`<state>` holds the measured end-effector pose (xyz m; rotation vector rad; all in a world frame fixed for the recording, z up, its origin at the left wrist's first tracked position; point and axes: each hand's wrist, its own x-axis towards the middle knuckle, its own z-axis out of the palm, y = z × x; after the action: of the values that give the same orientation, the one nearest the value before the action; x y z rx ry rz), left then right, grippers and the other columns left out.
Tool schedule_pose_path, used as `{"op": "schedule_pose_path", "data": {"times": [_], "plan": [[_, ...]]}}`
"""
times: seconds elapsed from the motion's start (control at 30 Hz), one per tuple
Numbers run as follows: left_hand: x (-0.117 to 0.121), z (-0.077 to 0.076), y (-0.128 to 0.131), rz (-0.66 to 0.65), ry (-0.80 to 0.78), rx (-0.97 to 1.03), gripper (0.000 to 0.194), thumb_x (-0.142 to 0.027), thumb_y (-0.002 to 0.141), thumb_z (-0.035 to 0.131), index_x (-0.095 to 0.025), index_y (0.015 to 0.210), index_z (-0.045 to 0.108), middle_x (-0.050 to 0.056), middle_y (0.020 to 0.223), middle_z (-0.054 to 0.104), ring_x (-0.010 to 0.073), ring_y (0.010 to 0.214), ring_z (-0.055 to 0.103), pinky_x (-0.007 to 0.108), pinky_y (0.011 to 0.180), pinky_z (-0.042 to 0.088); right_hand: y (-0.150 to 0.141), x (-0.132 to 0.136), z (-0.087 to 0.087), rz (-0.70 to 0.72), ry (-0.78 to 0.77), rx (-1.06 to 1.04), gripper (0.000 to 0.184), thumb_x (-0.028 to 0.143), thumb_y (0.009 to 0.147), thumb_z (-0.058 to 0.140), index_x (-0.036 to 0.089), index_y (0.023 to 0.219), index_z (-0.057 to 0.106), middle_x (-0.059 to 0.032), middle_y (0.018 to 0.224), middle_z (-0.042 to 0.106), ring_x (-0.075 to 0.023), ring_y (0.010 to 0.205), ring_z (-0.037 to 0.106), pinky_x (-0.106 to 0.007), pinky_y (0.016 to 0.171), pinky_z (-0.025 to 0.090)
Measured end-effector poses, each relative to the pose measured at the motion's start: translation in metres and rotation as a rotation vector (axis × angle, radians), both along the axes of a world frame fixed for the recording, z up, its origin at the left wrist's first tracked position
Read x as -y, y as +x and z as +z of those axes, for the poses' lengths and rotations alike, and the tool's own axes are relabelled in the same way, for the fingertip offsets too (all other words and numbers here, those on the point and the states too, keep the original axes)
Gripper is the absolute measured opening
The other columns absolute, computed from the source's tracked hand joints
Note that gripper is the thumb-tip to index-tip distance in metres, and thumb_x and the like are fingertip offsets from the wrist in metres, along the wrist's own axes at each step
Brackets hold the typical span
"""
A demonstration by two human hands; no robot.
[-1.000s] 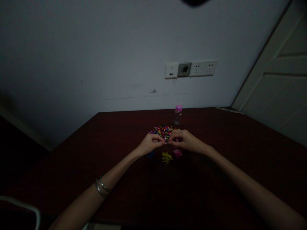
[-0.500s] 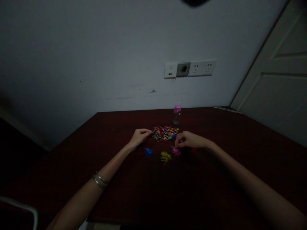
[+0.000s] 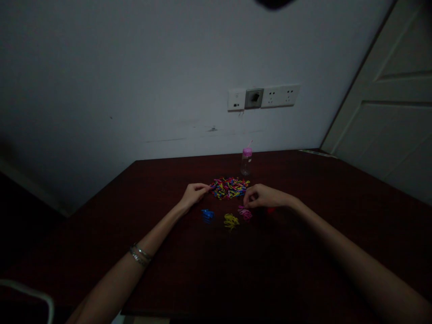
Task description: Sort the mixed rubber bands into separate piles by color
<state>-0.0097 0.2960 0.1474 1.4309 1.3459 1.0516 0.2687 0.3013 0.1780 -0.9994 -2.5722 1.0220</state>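
Note:
A heap of small mixed-colour paper clips [image 3: 229, 188] lies on the dark red table; their exact form is hard to make out in the dim light. At its left edge my left hand [image 3: 194, 194] has its fingertips pinched together against the clips. My right hand [image 3: 261, 196] is curled closed at the heap's right side, its fingertips just above a small pink pile [image 3: 245, 212]. What either pinch holds is too small to tell. Nearer me lie a yellow pile [image 3: 231, 221] and a blue pile [image 3: 207, 214]. Something red [image 3: 270, 210] shows partly beneath my right wrist.
Behind the heap stands a clear bottle [image 3: 246, 166] with a pink lid and a straw. The table [image 3: 168, 173] meets a pale wall that carries sockets [image 3: 278, 96]. A panelled door [image 3: 388, 108] is at the right. A white cable [image 3: 30, 292] curves at lower left.
My hands were together in front of the heap, pinching something small. They parted: the left to the heap's left edge, the right to the pink pile. Both have stayed about there since.

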Motion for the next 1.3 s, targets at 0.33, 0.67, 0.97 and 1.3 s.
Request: {"op": "schedule_pose_path", "data": {"times": [0.33,0.67,0.97,1.3], "plan": [[-0.026,-0.009,-0.03,0.03,0.371,-0.527,0.023,-0.029,0.07,0.056,-0.012,0.079,0.069,0.007,0.08,0.066,0.0159,0.07,0.057,0.026,0.065,0.043,0.008,-0.002,0.006,-0.181,0.032,-0.107,0.022,0.03,0.069,0.055,0.012,0.077,0.067,-0.0002,0.058,0.054,-0.0096,0.05,0.043,-0.022,0.047,0.031],[-0.048,-0.017,-0.03,-0.079,0.386,-0.712,0.021,-0.031,0.071,0.059,-0.016,0.08,0.07,0.005,0.079,0.064,0.0167,0.074,0.057,0.024,0.065,0.041,0.013,-0.013,0.001,-0.21,0.102,-0.141,0.022,0.03,0.07,0.054,0.013,0.076,0.068,-0.0026,0.064,0.059,-0.0124,0.058,0.048,-0.024,0.053,0.035],[-0.051,-0.015,-0.028,-0.09,0.383,-0.722,0.019,-0.027,0.071,0.056,-0.016,0.077,0.071,0.006,0.081,0.065,0.0177,0.074,0.058,0.026,0.067,0.041,0.015,-0.013,0.001,-0.201,0.102,-0.141,0.024,0.032,0.072,0.054,0.013,0.077,0.067,-0.0029,0.063,0.059,-0.0127,0.058,0.049,-0.024,0.053,0.035],[-0.041,0.016,-0.014,-0.058,0.481,-0.58,0.018,-0.026,0.072,0.057,-0.015,0.076,0.07,0.006,0.076,0.064,0.015,0.069,0.056,0.024,0.065,0.04,0.01,-0.007,0.008,-0.235,0.152,-0.176,0.021,0.027,0.074,0.053,0.012,0.077,0.068,-0.0038,0.066,0.06,-0.0129,0.059,0.05,-0.024,0.054,0.037]]}}
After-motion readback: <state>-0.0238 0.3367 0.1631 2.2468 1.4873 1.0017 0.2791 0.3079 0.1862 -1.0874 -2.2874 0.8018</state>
